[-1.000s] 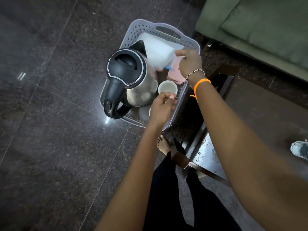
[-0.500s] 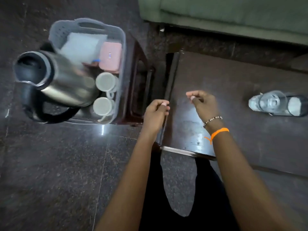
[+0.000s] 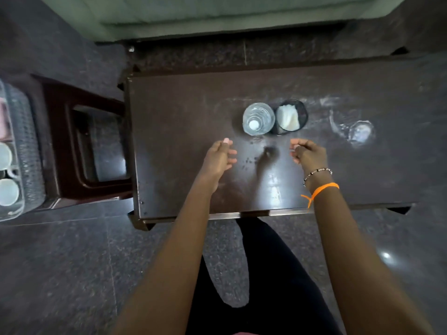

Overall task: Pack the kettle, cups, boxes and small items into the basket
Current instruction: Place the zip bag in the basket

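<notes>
A: Where are the hands sitting relative to the water bottle (image 3: 258,118)?

B: Both are hovering just on the person's side of it, over the dark table (image 3: 183,112). The left hand (image 3: 219,158) is reaching up to the bottle's left with fingers loosely apart, holding nothing. The right hand (image 3: 306,153) is coming in below the black mesh cup (image 3: 291,116), which is touching the bottle's right side; its fingers are curled but gripping nothing.

A: Why that pose?

B: I'm judging each hand is lining up to lift one item, so both go in a single trip.

A: And the basket (image 3: 23,151)?

B: It's sitting far left of the bottle, on a stool (image 3: 72,146) beside the table, already holding two white cups (image 3: 6,175). The kettle isn't showing here.
</notes>
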The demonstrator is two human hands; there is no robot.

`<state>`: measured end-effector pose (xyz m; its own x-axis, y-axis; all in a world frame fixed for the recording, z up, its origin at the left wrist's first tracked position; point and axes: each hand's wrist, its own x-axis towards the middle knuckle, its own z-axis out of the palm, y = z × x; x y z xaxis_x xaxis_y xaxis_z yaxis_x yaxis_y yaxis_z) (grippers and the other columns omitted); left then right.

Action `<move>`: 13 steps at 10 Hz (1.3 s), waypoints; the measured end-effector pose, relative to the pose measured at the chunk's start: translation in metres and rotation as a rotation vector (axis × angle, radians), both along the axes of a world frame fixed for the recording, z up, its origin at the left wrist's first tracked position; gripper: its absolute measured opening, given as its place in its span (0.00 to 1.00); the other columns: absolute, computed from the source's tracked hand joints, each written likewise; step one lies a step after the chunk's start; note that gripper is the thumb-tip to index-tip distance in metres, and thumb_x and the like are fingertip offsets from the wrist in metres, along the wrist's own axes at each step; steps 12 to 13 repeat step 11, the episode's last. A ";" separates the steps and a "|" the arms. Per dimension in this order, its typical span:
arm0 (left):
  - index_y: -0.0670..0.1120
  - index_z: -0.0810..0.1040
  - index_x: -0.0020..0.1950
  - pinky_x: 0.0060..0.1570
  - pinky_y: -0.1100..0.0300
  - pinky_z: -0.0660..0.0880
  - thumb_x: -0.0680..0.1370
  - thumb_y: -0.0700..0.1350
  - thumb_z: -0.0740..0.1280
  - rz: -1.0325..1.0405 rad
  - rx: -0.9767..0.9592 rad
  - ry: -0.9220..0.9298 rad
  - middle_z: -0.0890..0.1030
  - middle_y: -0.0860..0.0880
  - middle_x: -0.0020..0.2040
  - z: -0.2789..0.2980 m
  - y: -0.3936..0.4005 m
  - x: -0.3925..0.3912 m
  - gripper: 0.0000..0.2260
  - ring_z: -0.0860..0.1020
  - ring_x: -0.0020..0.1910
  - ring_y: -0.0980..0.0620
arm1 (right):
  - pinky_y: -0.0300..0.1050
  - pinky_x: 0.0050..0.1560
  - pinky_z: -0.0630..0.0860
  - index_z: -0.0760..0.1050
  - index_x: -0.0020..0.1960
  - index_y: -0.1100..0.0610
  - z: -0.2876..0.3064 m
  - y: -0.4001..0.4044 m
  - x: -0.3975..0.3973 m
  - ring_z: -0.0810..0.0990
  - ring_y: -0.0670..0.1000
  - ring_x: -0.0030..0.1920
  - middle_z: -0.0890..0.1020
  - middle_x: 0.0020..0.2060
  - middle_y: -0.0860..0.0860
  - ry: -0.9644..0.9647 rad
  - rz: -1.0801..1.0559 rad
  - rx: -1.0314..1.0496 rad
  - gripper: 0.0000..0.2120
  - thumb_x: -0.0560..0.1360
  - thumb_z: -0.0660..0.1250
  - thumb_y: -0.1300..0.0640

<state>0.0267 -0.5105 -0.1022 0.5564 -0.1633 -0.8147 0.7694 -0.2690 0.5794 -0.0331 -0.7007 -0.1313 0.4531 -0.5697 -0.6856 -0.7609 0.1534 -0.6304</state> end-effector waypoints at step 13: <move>0.43 0.74 0.63 0.50 0.79 0.67 0.79 0.39 0.59 -0.036 0.160 -0.787 0.77 0.45 0.63 0.138 -0.033 0.079 0.13 0.73 0.54 0.58 | 0.28 0.45 0.71 0.77 0.57 0.64 0.175 -0.006 0.112 0.75 0.43 0.41 0.78 0.48 0.55 -0.660 0.234 -0.190 0.12 0.74 0.65 0.69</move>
